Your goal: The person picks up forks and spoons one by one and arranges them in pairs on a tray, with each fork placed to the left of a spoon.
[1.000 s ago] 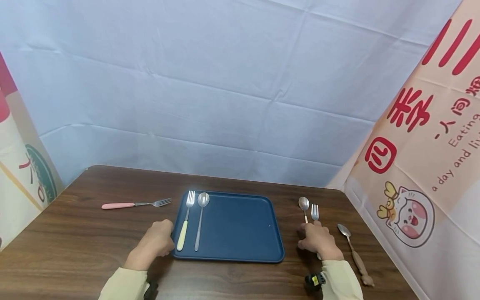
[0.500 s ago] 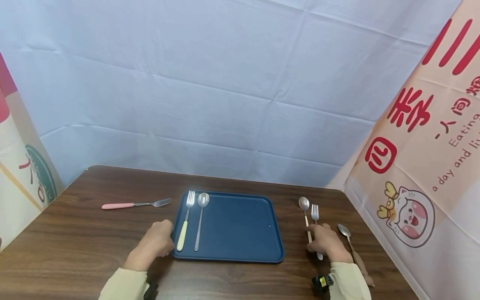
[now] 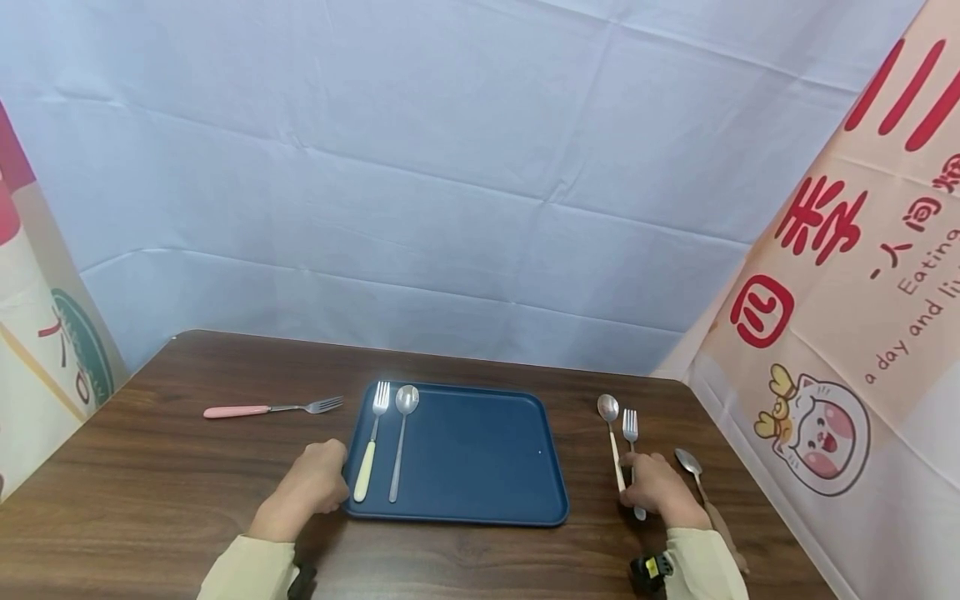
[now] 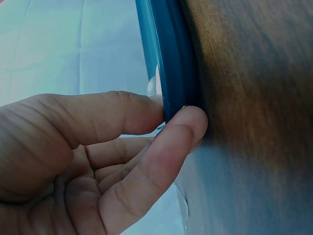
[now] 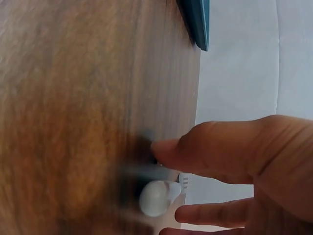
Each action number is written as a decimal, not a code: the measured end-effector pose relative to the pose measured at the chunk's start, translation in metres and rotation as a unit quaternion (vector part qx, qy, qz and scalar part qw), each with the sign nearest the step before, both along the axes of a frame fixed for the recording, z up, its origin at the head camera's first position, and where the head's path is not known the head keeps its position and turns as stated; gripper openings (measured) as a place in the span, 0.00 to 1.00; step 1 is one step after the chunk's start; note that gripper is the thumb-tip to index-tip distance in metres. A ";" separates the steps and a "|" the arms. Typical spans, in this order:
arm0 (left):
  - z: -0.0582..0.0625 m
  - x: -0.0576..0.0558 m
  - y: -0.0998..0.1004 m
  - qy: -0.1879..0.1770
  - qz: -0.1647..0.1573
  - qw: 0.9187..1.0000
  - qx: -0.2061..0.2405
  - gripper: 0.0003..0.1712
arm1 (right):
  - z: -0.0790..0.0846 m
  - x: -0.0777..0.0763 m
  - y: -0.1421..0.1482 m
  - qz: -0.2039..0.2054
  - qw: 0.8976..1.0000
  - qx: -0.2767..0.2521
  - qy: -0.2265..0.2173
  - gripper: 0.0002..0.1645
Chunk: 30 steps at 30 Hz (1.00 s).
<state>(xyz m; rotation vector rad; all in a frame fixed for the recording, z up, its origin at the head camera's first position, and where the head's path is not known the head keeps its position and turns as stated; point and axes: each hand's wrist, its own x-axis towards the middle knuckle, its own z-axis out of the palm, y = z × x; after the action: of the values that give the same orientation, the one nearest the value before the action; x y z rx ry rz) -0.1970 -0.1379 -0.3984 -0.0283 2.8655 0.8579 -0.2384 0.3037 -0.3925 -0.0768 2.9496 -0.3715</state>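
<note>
Right hand (image 3: pixel 660 492), at 4 o'clock: fingers curled on spoon (image 3: pixel 611 433) and fork (image 3: pixel 631 429) handles; light, stiff, slippery steel, best pinched mid-handle. Left hand (image 3: pixel 307 487) pinches tray (image 3: pixel 480 500) rim, 8 o'clock.

Blue tray (image 3: pixel 480 450) — flat and rectangular, with a raised rim, its left edge pinched between left thumb and fingers (image 4: pixel 166 147). A white-handled spoon (image 3: pixel 613 442) and a fork (image 3: pixel 631 437) lie side by side — handles beneath the right fingers (image 3: pixel 637 492), heads pointing beyond them.
</note>
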 end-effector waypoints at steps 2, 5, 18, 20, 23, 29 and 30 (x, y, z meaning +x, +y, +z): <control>0.000 0.000 0.000 0.000 -0.001 1.000 0.001 0.06 | 0.000 0.000 0.001 0.000 1.000 -0.006 -0.005 0.30; 0.000 0.001 0.000 -0.001 -0.001 1.000 0.002 0.06 | -0.001 -0.001 0.002 -0.001 1.000 -0.019 -0.012 0.29; 0.004 0.001 0.000 0.001 -0.012 1.000 -0.008 0.05 | 0.000 0.004 0.002 -0.023 0.999 -0.031 -0.005 0.21; 0.003 0.001 0.000 0.000 -0.010 1.000 -0.010 0.06 | 0.000 0.005 0.003 -0.019 0.999 -0.030 -0.003 0.20; 0.003 0.000 0.000 0.000 -0.008 1.000 -0.008 0.06 | 0.000 0.005 0.003 -0.021 0.999 -0.037 -0.008 0.20; 0.002 0.000 0.000 -0.002 -0.008 1.000 -0.006 0.06 | 0.000 0.006 0.003 -0.032 0.998 -0.051 -0.016 0.21; 0.002 0.000 0.000 -0.003 -0.008 1.000 -0.006 0.06 | 0.000 0.006 0.003 -0.033 0.998 -0.052 -0.016 0.20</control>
<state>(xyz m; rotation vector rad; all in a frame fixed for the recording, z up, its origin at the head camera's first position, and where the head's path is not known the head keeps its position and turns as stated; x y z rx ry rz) -0.1969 -0.1383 -0.3961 -0.0103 2.8613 0.8361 -0.2326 0.3064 -0.3925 0.0138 2.9046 -0.5290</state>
